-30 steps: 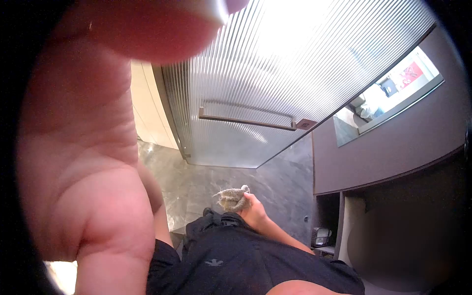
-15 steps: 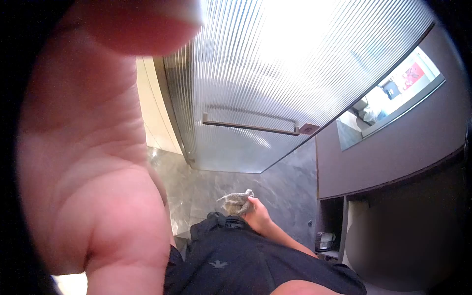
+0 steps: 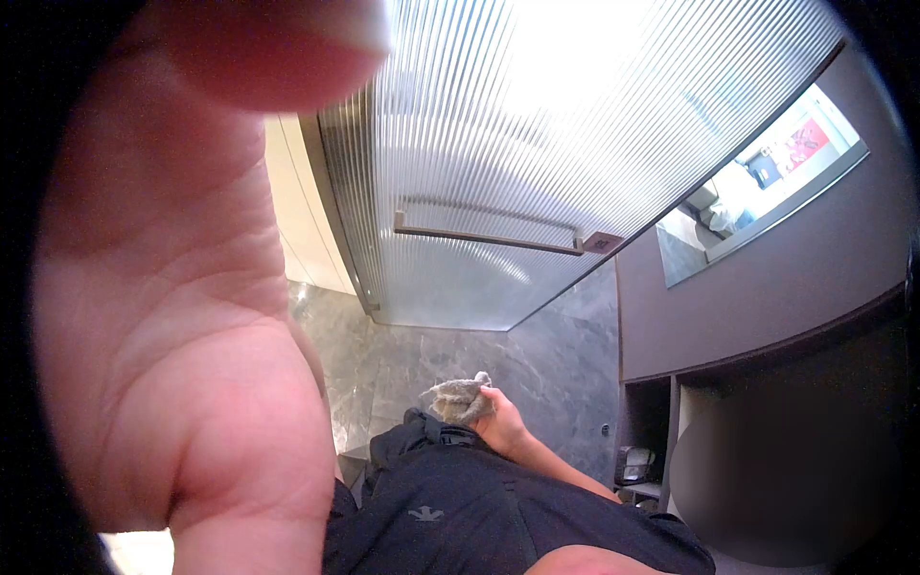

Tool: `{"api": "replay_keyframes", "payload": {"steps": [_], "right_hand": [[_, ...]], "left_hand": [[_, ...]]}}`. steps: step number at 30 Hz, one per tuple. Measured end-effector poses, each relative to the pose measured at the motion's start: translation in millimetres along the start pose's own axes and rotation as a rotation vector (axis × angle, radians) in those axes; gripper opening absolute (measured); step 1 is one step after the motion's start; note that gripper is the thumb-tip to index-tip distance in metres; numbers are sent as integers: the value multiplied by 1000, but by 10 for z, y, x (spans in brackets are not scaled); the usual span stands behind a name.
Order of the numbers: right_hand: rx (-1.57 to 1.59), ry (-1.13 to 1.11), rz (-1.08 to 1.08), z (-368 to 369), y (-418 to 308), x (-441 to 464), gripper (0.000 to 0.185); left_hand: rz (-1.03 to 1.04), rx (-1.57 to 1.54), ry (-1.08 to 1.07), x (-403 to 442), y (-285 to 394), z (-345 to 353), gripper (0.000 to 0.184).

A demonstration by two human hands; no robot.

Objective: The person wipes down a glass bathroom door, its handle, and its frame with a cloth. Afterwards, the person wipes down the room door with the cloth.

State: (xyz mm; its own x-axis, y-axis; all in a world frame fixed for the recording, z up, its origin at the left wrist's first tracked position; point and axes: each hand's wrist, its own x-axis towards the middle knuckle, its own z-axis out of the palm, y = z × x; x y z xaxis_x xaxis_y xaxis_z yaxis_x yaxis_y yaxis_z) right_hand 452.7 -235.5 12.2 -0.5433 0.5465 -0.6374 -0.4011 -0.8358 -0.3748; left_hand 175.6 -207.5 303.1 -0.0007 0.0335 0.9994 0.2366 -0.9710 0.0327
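My left hand (image 3: 201, 316) looms very close to the camera, covering the left side of the view with its palm side. One blurred fingertip shows at the top; the other fingers are out of frame, so its closure is unclear. Low in the middle, my right hand (image 3: 503, 426) is closed on a crumpled, fuzzy grey cloth (image 3: 463, 395), with the thumb on top. The cloth hangs just in front of my dark clothing (image 3: 450, 498), above the floor.
Ahead stands a ribbed glass door (image 3: 460, 163) with a long metal handle (image 3: 489, 238). The floor (image 3: 565, 355) is grey marbled tile. On the right are a dark panel (image 3: 767, 278) with a mirror (image 3: 757, 192) and an open shelf (image 3: 647, 407) holding a small box (image 3: 634, 465).
The view has shifted very slightly. My left hand stays by the camera, and my right hand keeps hold of the grey cloth in nearly the same place.
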Motion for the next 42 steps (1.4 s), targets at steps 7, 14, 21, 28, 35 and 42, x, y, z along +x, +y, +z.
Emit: {"api": "replay_keyframes", "payload": {"steps": [7, 14, 21, 28, 35, 42], "right_hand": [[46, 0, -12, -37, 69, 9, 41], [-53, -156, -127, 13, 48, 3, 35], [-672, -149, -233, -232, 28, 279, 39], [-808, -201, -95, -178, -136, 553, 45], [-875, -267, -177, 223, -579, 1090, 32], [-763, -277, -44, 297, -916, 1779, 25]], "left_hand": [[-83, -24, -38, -14, -108, 113, 63], [-975, -9, -477, -997, -100, 646, 57], [-1506, -198, -981, -2803, 150, 775, 66], [-1723, -104, -866, -3087, 51, 582, 35], [-1916, 230, -316, -3144, -143, 479, 27], [-1897, 602, -62, -3338, -444, -119, 32]]}}
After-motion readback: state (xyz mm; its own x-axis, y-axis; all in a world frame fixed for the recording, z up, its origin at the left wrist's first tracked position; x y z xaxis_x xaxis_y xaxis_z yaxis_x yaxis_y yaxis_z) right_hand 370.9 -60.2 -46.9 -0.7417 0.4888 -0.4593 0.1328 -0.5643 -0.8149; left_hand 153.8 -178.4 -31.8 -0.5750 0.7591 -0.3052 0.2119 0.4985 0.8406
